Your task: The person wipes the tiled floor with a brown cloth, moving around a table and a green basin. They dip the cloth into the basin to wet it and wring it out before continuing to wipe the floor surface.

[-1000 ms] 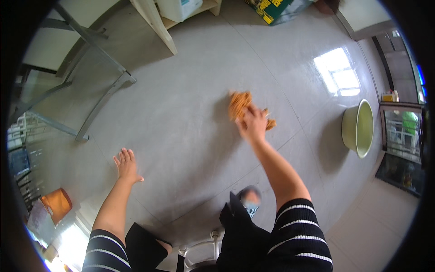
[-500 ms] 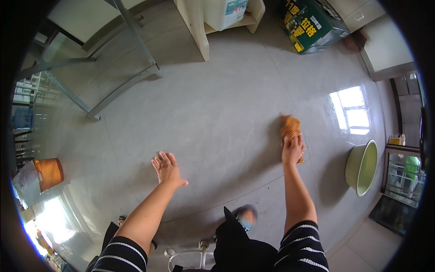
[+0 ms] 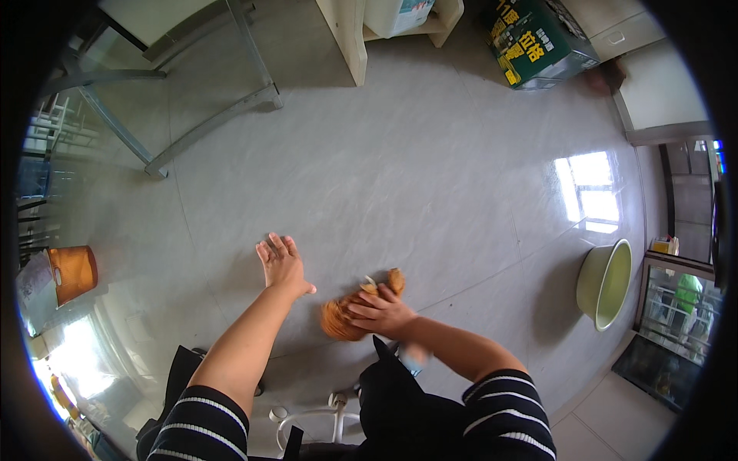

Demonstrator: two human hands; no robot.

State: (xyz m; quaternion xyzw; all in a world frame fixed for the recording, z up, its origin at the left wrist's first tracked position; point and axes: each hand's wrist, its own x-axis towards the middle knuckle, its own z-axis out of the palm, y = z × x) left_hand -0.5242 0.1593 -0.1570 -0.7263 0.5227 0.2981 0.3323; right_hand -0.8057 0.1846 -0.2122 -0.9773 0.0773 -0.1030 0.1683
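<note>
Under my right hand (image 3: 384, 313) is a crumpled orange cloth (image 3: 339, 321), pressed against the grey tiled floor (image 3: 384, 169) just in front of me. Its bulk bunches out to the left of the fingers, and a smaller end sticks out beyond them; the palm hides the rest. Further left, my left hand (image 3: 282, 267) is stretched forward with fingers spread and holds nothing. Whether it touches the floor cannot be told.
A pale green basin (image 3: 604, 284) stands at the right. Metal table legs (image 3: 219, 129) rise at the far left, near a wooden stand (image 3: 346, 46) and a green carton (image 3: 530, 42). An orange-brown container (image 3: 74, 274) sits at the left; white stool legs (image 3: 338, 422) are below me.
My right hand has swept the orange cloth across the floor from the right to the middle, closer to me. My left hand stays spread in much the same place.
</note>
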